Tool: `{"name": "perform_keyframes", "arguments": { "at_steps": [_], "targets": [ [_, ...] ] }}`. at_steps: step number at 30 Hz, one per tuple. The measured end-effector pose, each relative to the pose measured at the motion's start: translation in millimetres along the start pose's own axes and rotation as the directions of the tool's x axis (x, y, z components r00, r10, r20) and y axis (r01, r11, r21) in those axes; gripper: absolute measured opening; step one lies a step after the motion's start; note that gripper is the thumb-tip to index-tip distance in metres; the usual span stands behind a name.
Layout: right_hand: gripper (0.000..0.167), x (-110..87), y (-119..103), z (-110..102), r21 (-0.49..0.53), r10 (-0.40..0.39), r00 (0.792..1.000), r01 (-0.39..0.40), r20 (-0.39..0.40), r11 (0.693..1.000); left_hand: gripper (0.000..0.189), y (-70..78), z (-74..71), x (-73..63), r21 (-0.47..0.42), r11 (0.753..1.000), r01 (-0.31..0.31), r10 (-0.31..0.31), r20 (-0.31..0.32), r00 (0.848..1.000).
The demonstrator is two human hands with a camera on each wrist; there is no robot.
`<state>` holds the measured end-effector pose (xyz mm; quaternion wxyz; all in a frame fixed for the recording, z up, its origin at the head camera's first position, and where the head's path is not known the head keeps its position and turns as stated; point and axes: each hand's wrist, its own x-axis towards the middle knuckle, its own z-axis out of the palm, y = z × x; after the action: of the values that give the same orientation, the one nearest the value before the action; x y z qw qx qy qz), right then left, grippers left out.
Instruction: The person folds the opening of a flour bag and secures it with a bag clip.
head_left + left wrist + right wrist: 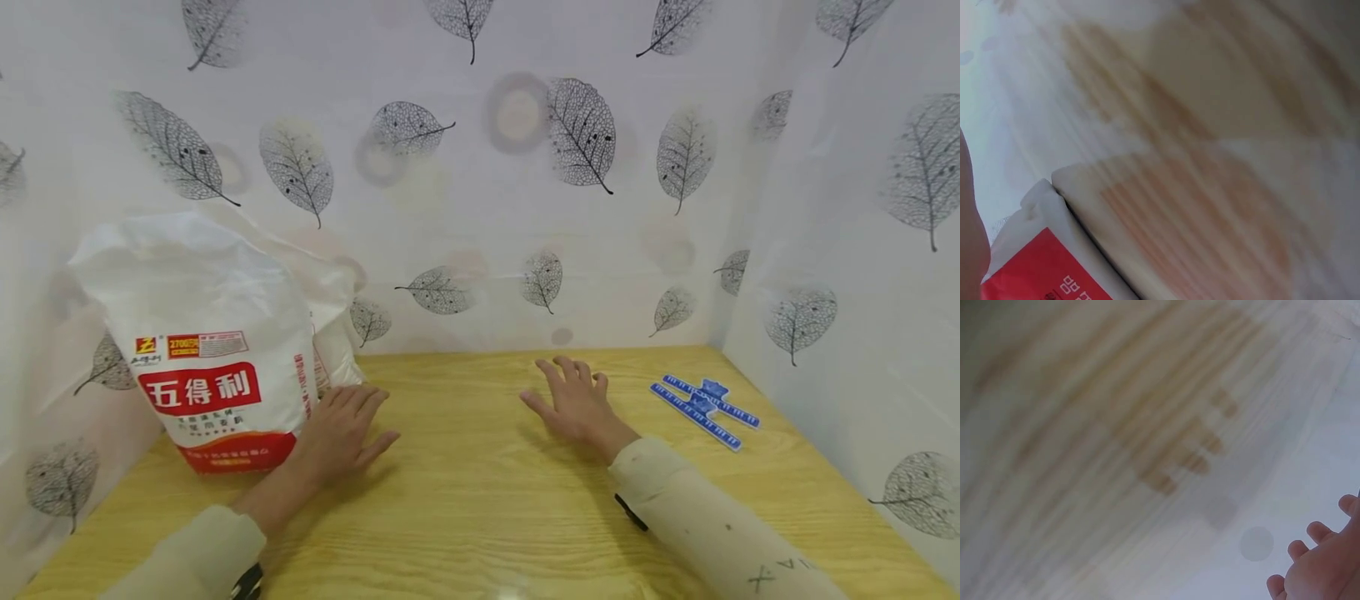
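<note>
Hands point(336, 437) point(576, 406) right of red-printed sack point(217, 304)

Pale backdrop point(487, 217) (dark leaf prints point(581, 133) throughout) behind a wood-grain tabletop point(450, 508).

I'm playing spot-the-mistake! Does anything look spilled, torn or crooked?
Nothing stands out: no tear shows in the white, red-printed sack, no spill on the yellow wood-grain table. The two blue plastic clips just lie slanted.
</note>
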<state>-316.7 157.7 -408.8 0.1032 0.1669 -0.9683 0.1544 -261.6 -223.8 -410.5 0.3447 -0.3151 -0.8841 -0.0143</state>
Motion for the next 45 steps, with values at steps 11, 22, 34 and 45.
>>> {"name": "perform_keyframes", "arguments": {
  "at_steps": [11,22,34,45],
  "targets": [
    [0.075,0.0,-9.5,0.4,0.004,-0.015,1.000,0.015,-0.007,1.000,0.068,-1.0,-8.2,-2.7,-0.005,0.999,-0.042,0.041,-0.127,0.991],
    [0.074,1.3,-22.0,3.6,0.002,-0.030,1.000,0.030,-0.008,1.000,0.065,-5.8,-13.4,-8.0,-0.024,0.995,-0.100,0.095,-0.174,0.980],
    [0.072,6.1,-31.5,5.9,-0.028,-0.054,0.999,0.054,0.011,0.998,0.056,-14.0,-20.6,-10.2,-0.033,0.987,-0.157,0.139,-0.310,0.941],
    [0.070,6.1,-44.3,8.9,-0.013,-0.067,0.998,0.067,0.019,0.998,0.054,-18.2,-22.9,-13.0,-0.048,0.985,-0.165,0.141,-0.321,0.937]
  ]
}}
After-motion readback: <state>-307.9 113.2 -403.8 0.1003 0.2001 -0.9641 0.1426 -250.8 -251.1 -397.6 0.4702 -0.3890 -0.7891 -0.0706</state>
